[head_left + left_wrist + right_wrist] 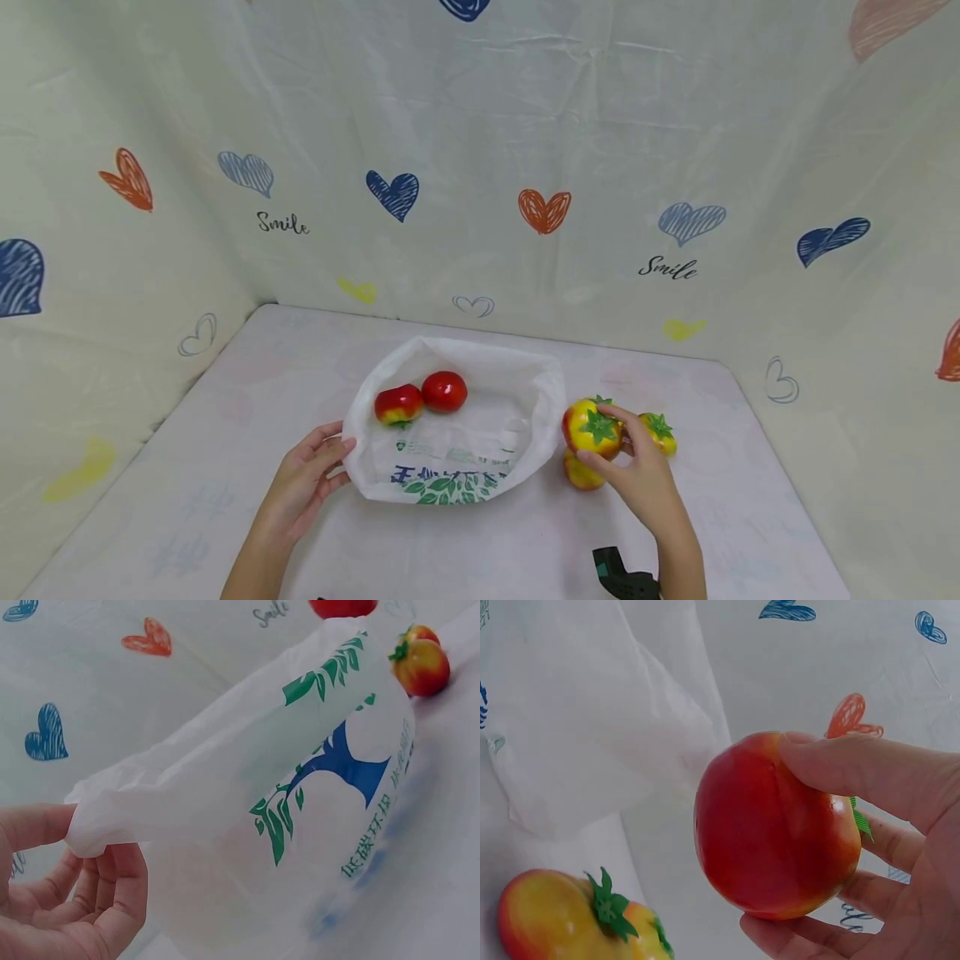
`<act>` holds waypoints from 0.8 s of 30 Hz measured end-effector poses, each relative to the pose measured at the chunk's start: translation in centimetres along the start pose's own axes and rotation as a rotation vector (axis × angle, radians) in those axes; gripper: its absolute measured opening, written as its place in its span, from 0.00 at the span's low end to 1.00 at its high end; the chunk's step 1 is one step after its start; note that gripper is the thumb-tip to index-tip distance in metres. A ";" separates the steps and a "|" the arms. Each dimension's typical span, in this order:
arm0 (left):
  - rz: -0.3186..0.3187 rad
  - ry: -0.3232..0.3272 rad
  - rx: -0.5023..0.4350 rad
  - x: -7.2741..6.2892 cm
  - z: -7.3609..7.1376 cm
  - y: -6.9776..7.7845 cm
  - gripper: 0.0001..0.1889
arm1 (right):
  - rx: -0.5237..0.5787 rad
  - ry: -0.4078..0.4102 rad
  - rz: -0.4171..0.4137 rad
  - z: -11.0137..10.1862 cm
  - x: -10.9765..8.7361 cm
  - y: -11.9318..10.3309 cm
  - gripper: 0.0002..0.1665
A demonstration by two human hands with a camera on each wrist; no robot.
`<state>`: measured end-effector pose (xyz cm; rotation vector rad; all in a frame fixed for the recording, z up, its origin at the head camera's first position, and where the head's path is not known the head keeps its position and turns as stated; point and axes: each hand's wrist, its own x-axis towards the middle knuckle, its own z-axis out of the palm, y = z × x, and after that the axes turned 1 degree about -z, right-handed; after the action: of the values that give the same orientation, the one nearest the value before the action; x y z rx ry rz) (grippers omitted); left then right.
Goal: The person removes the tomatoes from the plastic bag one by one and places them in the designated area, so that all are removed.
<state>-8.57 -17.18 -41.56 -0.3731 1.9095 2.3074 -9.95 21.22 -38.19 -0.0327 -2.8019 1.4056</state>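
My left hand (pixel 306 481) pinches the left rim of a white plastic bag (pixel 367 467), thumb and fingers on its folded edge. Its mouth stands wide, and green leaves and blue print show on its side. Inside lie a glossy red tomato (pixel 445 392) and a red-and-yellow tomato (pixel 399 403), touching. To the right of the bag, my right hand (pixel 641 475) grips a red-and-yellow tomato (pixel 772 832) with a green leafy top, thumb on one side and fingers on the other. Below it in the head view sits another yellowish tomato (pixel 583 473), partly hidden.
A further yellow tomato (pixel 660 435) lies behind the right hand. A black device (pixel 626 577) shows by the right forearm. The pale table (pixel 450 550) meets a cloth backdrop (pixel 480 117) printed with hearts at its back edge.
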 end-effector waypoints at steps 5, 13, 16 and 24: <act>0.014 -0.015 -0.017 -0.1 -0.1 0.0 0.08 | -0.032 0.033 0.014 -0.4 -0.3 1.3 0.40; 0.016 -0.015 -0.018 0.0 -0.1 -0.1 0.08 | -0.062 0.058 0.073 -1.1 -0.7 3.2 0.42; 0.010 -0.013 -0.016 0.0 -0.1 -0.1 0.08 | -0.053 0.070 0.094 -1.3 -0.8 3.9 0.42; 0.008 -0.009 -0.010 0.0 -0.1 -0.1 0.08 | -0.056 0.096 0.176 -1.3 -1.0 5.7 0.42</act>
<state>-8.56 -17.31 -41.68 -0.3561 1.8991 2.3202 -8.86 25.65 -42.02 -0.3450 -2.8170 1.3160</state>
